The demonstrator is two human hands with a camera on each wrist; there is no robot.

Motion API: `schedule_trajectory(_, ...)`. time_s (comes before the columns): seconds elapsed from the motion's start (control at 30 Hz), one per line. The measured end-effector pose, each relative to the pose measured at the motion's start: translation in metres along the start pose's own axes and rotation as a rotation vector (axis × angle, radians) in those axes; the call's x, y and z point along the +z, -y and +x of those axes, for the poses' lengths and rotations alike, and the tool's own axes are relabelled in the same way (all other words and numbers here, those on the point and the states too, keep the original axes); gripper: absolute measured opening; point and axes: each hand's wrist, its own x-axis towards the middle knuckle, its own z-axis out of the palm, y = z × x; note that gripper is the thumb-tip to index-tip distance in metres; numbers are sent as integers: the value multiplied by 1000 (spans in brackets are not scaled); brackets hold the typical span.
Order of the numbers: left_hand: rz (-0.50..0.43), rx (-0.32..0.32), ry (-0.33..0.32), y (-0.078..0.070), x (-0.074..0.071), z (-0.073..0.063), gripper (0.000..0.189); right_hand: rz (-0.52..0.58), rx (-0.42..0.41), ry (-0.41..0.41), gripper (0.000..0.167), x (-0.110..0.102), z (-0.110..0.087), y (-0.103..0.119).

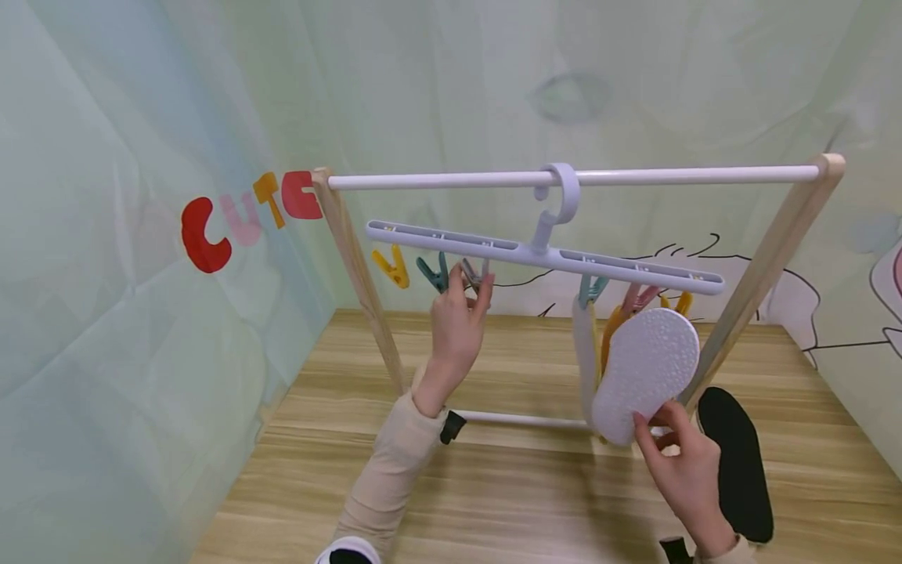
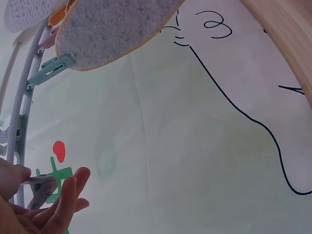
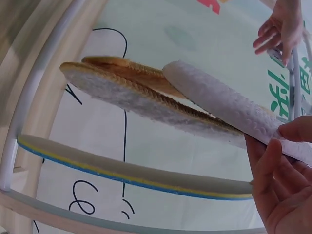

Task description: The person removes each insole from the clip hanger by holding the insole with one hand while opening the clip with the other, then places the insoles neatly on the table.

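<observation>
My left hand pinches the grey clothespin under the left half of a pale hanger. Between thumb and fingers, my right hand holds the lower end of a white insole with a bumpy surface. This insole is tilted, its wide end up, in front of other insoles hanging from the hanger. Behind it are an orange-brown insole and a pale insole, the latter below a teal clothespin. In the right wrist view, one hanging insole has a yellow and blue edge.
The hanger hooks over the white bar of a wooden-sided rack. Yellow and dark teal clothespins hang left of my left hand. A black insole lies on the wooden table at the right.
</observation>
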Motion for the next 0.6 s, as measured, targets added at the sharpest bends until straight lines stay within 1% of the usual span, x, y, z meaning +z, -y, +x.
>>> schedule_trajectory(0.17, 15, -36, 20, 1, 2, -6, 30, 10, 28, -21, 26, -9, 2, 0)
schedule_trajectory(0.43, 16, -30, 21, 2, 3, -10, 30, 26, 79, -56, 34, -24, 2, -5)
schedule_trajectory(0.6, 15, -19, 15, 2, 3, -11, 31, 36, 125, -84, 33, -32, 1, -13)
